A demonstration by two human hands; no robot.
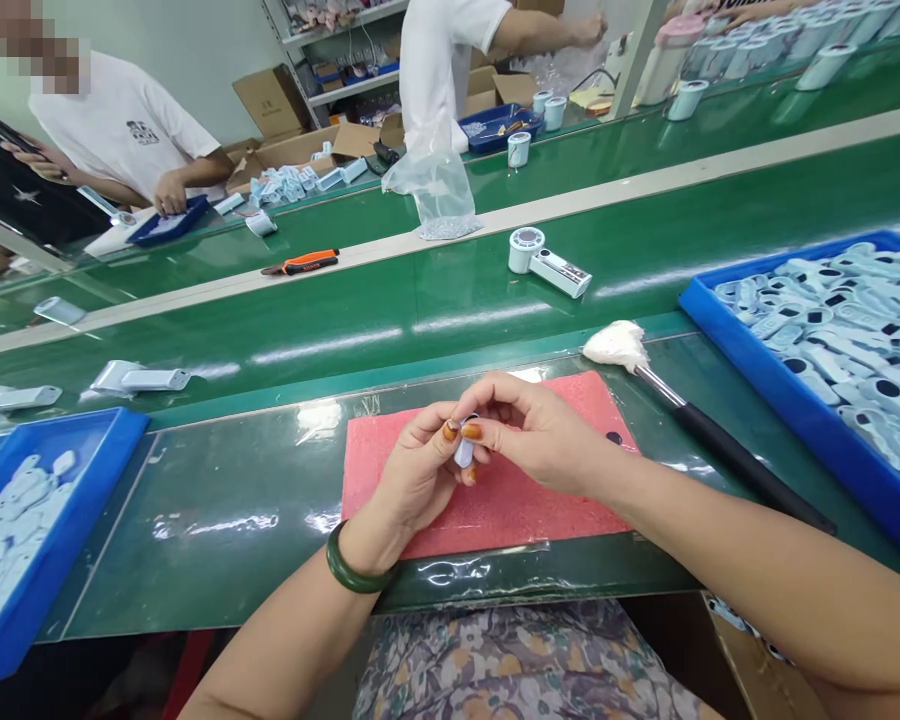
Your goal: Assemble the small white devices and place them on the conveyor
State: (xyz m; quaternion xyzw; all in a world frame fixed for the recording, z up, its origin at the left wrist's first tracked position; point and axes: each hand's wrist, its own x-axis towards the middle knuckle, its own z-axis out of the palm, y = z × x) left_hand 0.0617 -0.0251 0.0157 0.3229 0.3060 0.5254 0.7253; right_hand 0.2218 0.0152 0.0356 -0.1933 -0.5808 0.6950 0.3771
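Both my hands meet over a red mat on the green bench. Between the fingertips of my left hand and my right hand is a small pale blue plastic part, mostly covered by the fingers. A dark spot shows at its upper end. My left fingers wrap round it from the left and below, while my right thumb and forefinger pinch its top. Near my right wrist a small black disc lies on the mat. A hammer-like tool with a white wrapped head and black handle rests to the right.
A blue tray of pale blue parts stands right; another blue tray with small white parts stands left. Across the belt lie a handheld fan, orange-handled pliers and a bag of small pieces. Two co-workers stand opposite.
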